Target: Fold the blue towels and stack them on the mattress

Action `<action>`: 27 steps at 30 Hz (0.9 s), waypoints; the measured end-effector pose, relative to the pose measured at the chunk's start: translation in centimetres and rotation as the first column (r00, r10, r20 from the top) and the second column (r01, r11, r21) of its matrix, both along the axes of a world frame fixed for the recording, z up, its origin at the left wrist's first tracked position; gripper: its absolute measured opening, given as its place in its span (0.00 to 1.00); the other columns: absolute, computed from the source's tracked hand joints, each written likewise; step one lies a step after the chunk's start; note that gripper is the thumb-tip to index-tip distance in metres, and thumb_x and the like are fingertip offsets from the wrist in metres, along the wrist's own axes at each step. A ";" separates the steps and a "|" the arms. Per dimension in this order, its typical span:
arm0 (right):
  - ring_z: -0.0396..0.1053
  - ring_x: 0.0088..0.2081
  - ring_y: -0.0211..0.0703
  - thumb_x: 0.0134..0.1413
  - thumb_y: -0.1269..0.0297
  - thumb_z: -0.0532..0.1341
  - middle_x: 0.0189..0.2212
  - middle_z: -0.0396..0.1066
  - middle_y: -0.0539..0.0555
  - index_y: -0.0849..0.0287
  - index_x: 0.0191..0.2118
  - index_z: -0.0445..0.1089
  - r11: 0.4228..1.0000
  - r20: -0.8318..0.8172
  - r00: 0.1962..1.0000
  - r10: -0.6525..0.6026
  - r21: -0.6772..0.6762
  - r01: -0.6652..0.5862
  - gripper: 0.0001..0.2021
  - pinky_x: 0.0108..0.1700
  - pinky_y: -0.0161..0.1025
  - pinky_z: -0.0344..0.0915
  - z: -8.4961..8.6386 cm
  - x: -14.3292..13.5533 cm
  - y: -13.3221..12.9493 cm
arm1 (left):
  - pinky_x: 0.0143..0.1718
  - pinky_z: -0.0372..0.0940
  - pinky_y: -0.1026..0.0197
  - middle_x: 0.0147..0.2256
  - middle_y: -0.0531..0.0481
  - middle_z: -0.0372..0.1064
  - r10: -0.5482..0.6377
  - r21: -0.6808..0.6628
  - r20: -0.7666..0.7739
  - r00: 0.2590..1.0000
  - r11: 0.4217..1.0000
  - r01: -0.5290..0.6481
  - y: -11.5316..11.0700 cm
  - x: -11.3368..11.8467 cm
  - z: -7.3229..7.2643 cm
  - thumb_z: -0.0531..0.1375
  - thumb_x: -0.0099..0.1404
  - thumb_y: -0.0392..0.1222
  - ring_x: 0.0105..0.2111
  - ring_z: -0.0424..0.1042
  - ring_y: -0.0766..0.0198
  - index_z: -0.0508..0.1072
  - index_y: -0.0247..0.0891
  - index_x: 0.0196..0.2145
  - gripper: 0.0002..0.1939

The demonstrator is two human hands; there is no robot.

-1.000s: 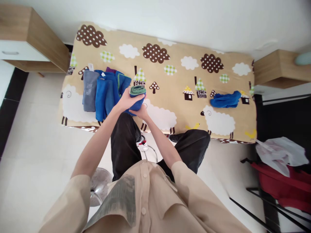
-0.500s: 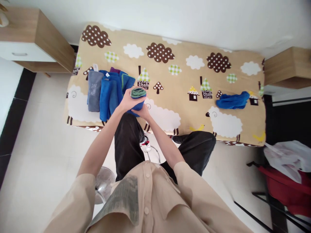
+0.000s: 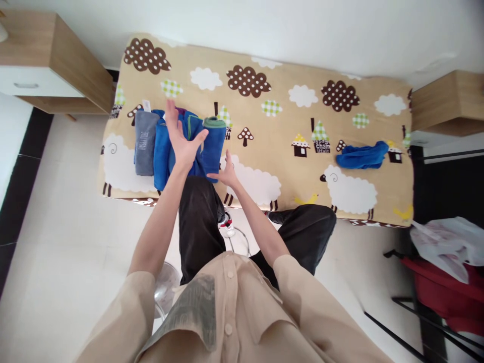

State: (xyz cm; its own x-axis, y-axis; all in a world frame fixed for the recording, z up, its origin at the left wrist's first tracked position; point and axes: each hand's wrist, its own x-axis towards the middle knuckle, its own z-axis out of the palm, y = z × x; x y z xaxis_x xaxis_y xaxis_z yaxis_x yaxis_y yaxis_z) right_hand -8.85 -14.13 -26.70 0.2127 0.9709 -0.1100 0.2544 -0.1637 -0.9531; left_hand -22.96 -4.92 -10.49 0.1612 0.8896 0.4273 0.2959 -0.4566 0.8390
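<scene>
A rolled blue cloth with a green edge lies at the right end of a row of rolled cloths. My left hand is over the row, fingers spread, its thumb beside the green-edged roll. Just right of that roll's lower end is my right hand, fingers apart and holding nothing. The row also has a grey roll at its left end and a blue roll beside it. Another blue cloth lies loosely bunched at the right.
The cloths are on a bed with a sheep-print sheet. Wooden cabinets stand at the left and right. A white plastic bag rests on a red item at the lower right. A round stool is below my left arm.
The green-edged blue roll, held in both hands before, now lies beside the other rolls. Both hands have let go and opened; my left hand has moved left and up.
</scene>
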 end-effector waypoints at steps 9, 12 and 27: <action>0.54 0.75 0.64 0.38 0.42 0.80 0.77 0.47 0.68 0.57 0.80 0.43 0.978 -0.029 0.998 -0.061 -0.201 0.054 0.69 0.75 0.59 0.54 -2.3 3.4 -6.0 | 0.67 0.64 0.47 0.62 0.42 0.72 -0.321 -0.076 -0.252 0.913 0.947 0.312 0.4 2.1 -3.9 0.60 0.75 0.53 0.64 0.69 0.55 0.74 0.39 0.61 0.23; 0.61 0.72 0.62 0.49 0.51 0.77 0.74 0.56 0.67 0.59 0.77 0.55 0.952 0.002 1.000 0.011 -0.307 -0.010 0.54 0.73 0.57 0.58 -2.9 2.8 -7.8 | 0.67 0.63 0.46 0.56 0.41 0.78 -0.576 -0.236 -0.470 0.669 0.812 0.533 1.5 4.3 -7.1 0.59 0.71 0.46 0.60 0.72 0.51 0.80 0.37 0.55 0.19; 0.64 0.70 0.53 0.66 0.66 0.62 0.69 0.66 0.62 0.58 0.69 0.68 0.770 0.498 0.784 -0.370 -0.308 0.559 0.27 0.75 0.56 0.55 2.4 39.9 -12.0 | 0.71 0.34 0.21 0.76 0.36 0.46 -0.348 -0.265 -0.906 0.242 0.911 0.317 2.0 8.1 -17.0 0.44 0.72 0.41 0.78 0.34 0.35 0.48 0.33 0.78 0.39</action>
